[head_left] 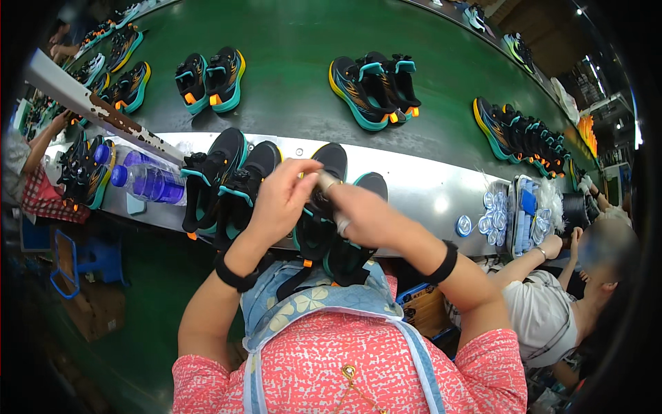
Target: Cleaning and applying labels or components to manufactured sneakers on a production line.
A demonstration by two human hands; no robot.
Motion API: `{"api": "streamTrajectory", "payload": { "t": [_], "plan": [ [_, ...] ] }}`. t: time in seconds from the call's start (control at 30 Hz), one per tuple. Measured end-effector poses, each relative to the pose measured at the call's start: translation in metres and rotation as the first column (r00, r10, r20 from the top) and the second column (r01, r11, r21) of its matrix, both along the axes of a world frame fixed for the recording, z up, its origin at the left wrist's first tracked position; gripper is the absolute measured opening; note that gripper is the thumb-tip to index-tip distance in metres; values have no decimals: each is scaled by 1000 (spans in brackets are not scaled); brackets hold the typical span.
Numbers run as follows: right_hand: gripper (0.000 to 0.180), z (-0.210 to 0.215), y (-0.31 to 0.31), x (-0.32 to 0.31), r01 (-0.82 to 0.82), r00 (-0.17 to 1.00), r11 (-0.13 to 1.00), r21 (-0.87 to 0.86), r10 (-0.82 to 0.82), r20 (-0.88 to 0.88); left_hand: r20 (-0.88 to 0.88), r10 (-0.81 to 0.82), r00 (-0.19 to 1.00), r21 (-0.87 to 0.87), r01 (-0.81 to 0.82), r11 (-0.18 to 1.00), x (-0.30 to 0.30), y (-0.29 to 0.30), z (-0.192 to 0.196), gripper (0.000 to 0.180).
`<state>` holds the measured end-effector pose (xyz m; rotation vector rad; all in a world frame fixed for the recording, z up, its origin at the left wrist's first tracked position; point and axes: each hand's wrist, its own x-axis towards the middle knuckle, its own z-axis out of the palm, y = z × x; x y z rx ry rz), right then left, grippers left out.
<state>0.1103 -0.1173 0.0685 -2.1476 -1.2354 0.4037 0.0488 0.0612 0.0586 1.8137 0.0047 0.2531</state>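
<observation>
Left hand and right hand meet over black sneaker at near bench edge, pinching small pale piece. Judgement: keep sneaker steady, grip firm, press squarely.

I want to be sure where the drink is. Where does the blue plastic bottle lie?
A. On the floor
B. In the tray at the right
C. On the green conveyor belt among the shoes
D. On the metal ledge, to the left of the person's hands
D: the blue bottle lies on its side on the metal ledge, left of the left hand and beside the black shoes.
</observation>
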Motion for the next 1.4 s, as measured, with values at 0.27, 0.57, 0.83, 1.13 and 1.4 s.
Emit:
{"api": "streamTrajectory", "payload": {
  "t": [0.27,0.57,0.83,1.13,1.4],
  "plan": [
    [43,30,-78,-20,51,988,993,-110,-66,-142,31,-353,935,566,275,777,1,-14,-8,19],
    [36,27,-74,-45,275,960,960,-45,-273,60,13,-207,978,553,165,817,-3,-38,-6,25],
    [31,7,-77,-53,397,877,918,-12,-375,300,-11,-272,962,365,257,895,-3,-26,-11,21],
    [33,17,-79,-48,405,906,914,18,-404,125,-123,-245,962,369,273,889,3,-33,-8,30],
    [30,3,-87,-51,432,865,902,13,-418,277,-133,-186,973,269,216,938,1,-38,-3,35]
  ]
}}
